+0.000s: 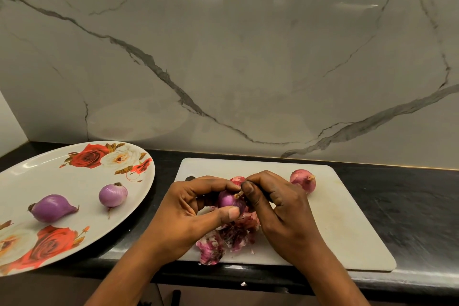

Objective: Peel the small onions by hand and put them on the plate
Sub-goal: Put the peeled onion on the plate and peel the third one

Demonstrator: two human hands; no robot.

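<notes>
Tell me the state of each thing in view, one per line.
Plate, carrying two onions.
Long onion, peeled, on the plate.
Round onion, peeled, on the plate.
Held onion, mostly peeled, gripped by left hand; right hand pinches its tip.
Board onion, unpeeled, on the cutting board.
Peels, piled on the board.
</notes>
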